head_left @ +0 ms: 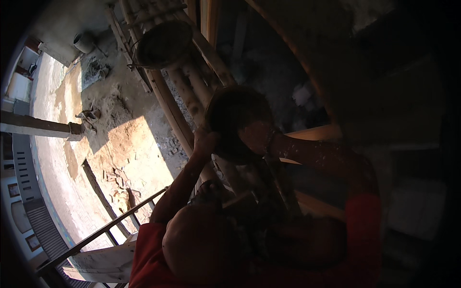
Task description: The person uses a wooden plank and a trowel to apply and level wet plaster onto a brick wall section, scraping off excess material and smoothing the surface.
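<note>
Two hands under one load beside the bamboo scaffold (192, 81)

A co-worker in a red shirt (149, 254) held the dark round pan (233, 113) overhead, near hand (205, 141) and far hand (257, 137) clasping its underside. Keeping it level and the grips opposite looked wisest. The wearer's own hands were out of view.

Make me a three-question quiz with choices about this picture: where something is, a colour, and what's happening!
1. Where does the far round pan rest?
A on bamboo poles
B on the sand
C on a railing

2. What colour is the co-worker's shirt?
A blue
B red
C white

3. How is the near pan placed?
A lying on the ground
B hung on a rope
C lifted by the co-worker's two hands

Answers: A, it sits across the poles; B, the shoulders show red; C, a hand is at each side.
</note>
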Tool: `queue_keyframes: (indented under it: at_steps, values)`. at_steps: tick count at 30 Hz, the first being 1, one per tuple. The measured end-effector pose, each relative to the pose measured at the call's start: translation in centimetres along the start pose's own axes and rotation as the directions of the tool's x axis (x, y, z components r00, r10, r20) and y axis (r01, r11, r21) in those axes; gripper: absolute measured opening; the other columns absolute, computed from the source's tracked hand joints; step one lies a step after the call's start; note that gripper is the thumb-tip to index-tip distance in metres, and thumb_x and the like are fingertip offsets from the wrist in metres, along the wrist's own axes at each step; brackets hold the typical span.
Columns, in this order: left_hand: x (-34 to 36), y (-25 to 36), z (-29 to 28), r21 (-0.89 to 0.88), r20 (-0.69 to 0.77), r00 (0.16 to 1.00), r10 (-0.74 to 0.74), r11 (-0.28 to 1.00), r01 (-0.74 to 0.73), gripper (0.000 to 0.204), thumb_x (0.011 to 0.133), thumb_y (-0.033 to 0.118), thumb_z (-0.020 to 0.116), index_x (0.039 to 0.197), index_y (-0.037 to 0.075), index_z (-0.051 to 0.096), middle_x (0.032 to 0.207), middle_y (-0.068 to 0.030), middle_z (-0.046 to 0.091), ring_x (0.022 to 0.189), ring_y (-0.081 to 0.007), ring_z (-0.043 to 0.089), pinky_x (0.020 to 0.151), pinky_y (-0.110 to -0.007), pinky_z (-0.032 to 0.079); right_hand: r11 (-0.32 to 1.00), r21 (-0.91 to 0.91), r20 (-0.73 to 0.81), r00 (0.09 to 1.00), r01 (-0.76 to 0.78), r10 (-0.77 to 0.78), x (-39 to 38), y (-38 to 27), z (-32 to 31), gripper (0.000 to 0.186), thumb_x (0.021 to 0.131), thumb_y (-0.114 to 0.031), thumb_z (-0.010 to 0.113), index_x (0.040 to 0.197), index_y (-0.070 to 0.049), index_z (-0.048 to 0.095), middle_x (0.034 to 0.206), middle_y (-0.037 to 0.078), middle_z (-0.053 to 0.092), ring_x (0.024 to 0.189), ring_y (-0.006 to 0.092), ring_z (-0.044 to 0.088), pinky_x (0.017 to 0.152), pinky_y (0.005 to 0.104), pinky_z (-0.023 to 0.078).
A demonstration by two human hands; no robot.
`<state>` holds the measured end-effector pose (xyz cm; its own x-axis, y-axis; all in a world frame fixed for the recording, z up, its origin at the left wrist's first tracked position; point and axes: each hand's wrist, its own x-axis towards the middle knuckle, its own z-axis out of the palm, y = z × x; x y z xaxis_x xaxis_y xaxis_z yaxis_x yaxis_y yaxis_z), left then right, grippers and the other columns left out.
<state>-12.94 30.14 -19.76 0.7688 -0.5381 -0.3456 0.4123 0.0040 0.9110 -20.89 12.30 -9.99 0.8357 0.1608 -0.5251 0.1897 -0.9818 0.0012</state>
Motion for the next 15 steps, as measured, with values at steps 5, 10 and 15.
queue_keyframes:
  at_steps: [5,10,15]
  values:
    - [-0.2,-0.2,-0.4,-0.187,0.002,0.989,0.146,0.972,-0.143,0.061,0.071,-0.002,0.053,0.133,-0.001,0.053,0.108,-0.007,0.066,0.096,-0.0143,0.062,0.084,-0.027,0.051,0.988,0.118,0.104,0.988,0.099,-0.111,-4.9,3.0,-2.9,0.022,0.082,-0.023,0.06,0.098,-0.011,0.065,0.085,0.014,0.07,0.082,0.0331,0.069,0.073,0.0461,0.055]
    - [-0.2,-0.3,0.5,0.025,-0.043,0.995,0.091,0.996,-0.09,0.057,0.072,-0.002,0.055,0.129,-0.001,0.054,0.106,-0.0069,0.066,0.091,-0.0137,0.063,0.08,-0.026,0.052,0.987,0.136,0.081,0.994,-0.085,0.074,-2.3,2.9,0.5,0.021,0.082,-0.022,0.06,0.096,-0.007,0.067,0.091,0.017,0.069,0.087,0.035,0.068,0.077,0.0472,0.055]
    - [-0.7,-0.5,0.5,-0.127,-0.028,1.0,-0.011,0.992,0.007,0.053,0.073,-0.003,0.057,0.126,-0.002,0.056,0.103,-0.0064,0.066,0.087,-0.0133,0.063,0.076,-0.026,0.052,0.968,0.166,-0.012,0.982,-0.186,0.19,-1.1,4.1,-0.1,0.021,0.081,-0.018,0.061,0.095,-0.004,0.07,0.1,0.019,0.069,0.097,0.0335,0.068,0.083,0.0451,0.055]
